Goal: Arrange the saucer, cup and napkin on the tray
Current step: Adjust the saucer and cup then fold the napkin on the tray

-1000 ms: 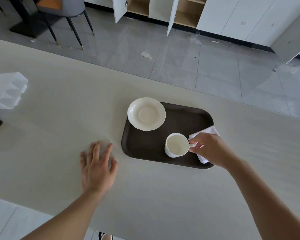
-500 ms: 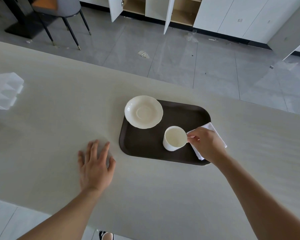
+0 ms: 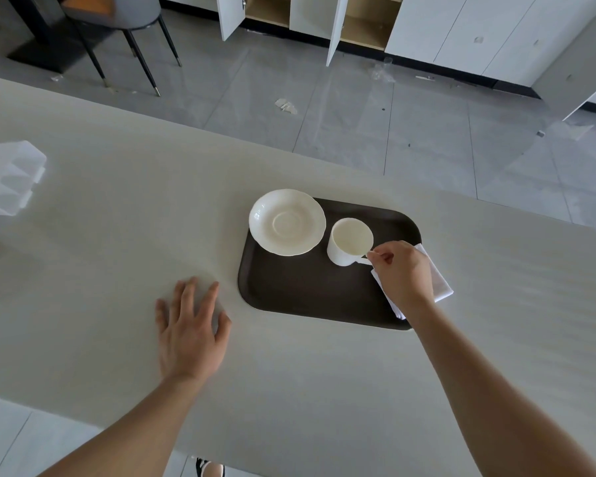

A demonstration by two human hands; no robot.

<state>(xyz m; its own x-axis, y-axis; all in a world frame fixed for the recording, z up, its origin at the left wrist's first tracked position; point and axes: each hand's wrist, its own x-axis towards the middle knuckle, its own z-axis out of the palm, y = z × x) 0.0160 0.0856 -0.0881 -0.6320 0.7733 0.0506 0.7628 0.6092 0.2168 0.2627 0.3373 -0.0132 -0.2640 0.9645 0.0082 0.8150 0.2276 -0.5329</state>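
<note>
A long, pale cream table [image 3: 83,235] fills most of the view, seen from above, with grey floor tiles and white cabinets beyond its far edge. Near the middle of the table lies a dark brown rectangular tray [image 3: 310,290] with rounded corners. A white saucer [image 3: 287,222] with a scalloped rim sits on the tray's far left corner, its edge overhanging the tray slightly. Just to the right of the saucer, a white cup [image 3: 349,241], empty, is upright over the tray; whether it rests on the tray or is lifted cannot be told. The person's right hand [image 3: 403,270] pinches the cup's handle between thumb and fingers. Under that hand a folded white napkin [image 3: 437,280] lies at the tray's right edge, partly on the tray and partly past it. The left hand [image 3: 190,332] rests flat on the table with fingers spread, holding nothing, just left of the tray's near corner. A white plastic holder [image 3: 7,182] stands at the table's far left
</note>
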